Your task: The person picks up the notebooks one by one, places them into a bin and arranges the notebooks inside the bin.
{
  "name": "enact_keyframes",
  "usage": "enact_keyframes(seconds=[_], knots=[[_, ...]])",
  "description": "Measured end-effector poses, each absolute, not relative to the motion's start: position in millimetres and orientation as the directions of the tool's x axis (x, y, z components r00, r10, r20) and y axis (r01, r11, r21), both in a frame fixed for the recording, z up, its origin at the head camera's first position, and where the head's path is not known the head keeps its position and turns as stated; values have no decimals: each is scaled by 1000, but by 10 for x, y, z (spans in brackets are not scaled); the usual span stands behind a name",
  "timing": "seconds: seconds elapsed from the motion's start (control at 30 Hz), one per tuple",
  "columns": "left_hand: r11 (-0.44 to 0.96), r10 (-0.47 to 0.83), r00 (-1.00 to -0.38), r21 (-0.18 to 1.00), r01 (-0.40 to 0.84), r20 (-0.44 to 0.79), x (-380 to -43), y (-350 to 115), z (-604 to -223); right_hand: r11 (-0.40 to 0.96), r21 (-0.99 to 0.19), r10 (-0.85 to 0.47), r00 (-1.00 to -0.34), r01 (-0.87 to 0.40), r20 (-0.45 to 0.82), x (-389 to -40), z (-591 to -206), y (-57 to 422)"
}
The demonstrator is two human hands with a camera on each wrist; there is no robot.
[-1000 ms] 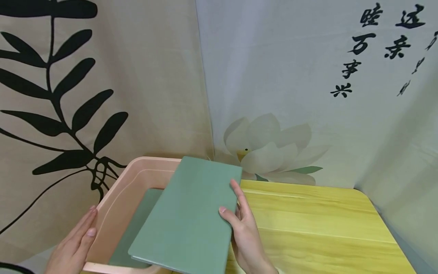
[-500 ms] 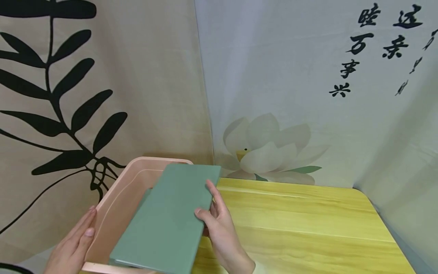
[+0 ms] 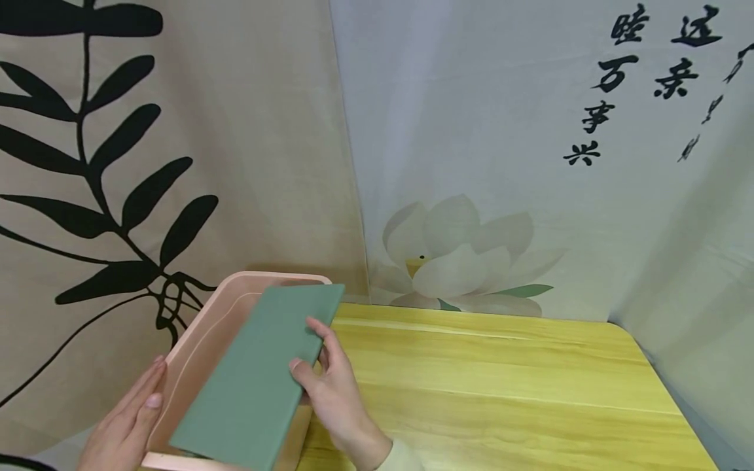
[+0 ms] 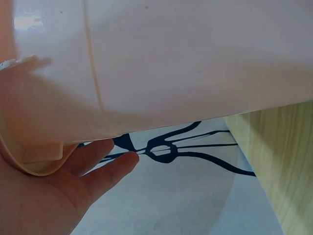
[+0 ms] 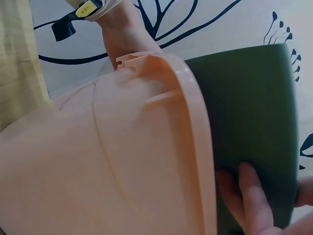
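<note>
A green hardcover book (image 3: pixel 253 373) lies tilted over the pink plastic bin (image 3: pixel 197 340) in the head view. My right hand (image 3: pixel 338 399) pinches the book's right edge, thumb on its upper cover and other fingers passing underneath. From the right wrist view, fingertips press on the dark green underside of the book (image 5: pixel 249 107), beyond the bin's rim (image 5: pixel 200 132). At the bin's left side, my left hand (image 3: pixel 120 418) rests against the rim with straight fingers. The left wrist view has that hand (image 4: pixel 63 191) beside the bin's outer wall (image 4: pixel 161 68). The book hides most of the bin's inside.
A yellow wood-grain table (image 3: pixel 506 386) extends to the right of the bin. Behind stand fabric backdrops, one with a black leaf print (image 3: pixel 118 278), another with a pale lotus (image 3: pixel 465 261) and black characters. A dark cable (image 3: pixel 23 462) crosses the lower left corner.
My right hand has carried the book leftward and lower, farther over the bin. The second green book seen inside earlier is now covered. My left hand stays at the rim.
</note>
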State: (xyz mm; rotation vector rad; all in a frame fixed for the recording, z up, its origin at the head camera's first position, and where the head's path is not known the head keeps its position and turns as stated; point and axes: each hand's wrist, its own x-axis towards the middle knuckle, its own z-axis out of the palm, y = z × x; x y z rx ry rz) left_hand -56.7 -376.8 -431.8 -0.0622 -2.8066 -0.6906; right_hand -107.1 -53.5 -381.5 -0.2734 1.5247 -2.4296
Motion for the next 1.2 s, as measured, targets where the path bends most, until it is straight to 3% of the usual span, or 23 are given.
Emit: enact_keyframes(seconds=[0.2,0.4,0.8,1.2], knots=[[895,5,-959,426,131,285,-565,-3789,-4324,-401,-905,-332,-943,144,-4,-1112,-3818,-672],[897,-16,-973,434,87,228,-564,-3781,-4304,-368,-921,-345,-939,132,3,-1171,-3819,-791],[901,-28,-985,431,50,172,-574,-3768,-4270,-87,-996,-349,-935,-37,65,-1248,-3739,-1033],[891,-65,-991,455,-5,116,-598,-3708,-4214,30,-997,-371,-927,-65,49,-1352,-3683,-1112]])
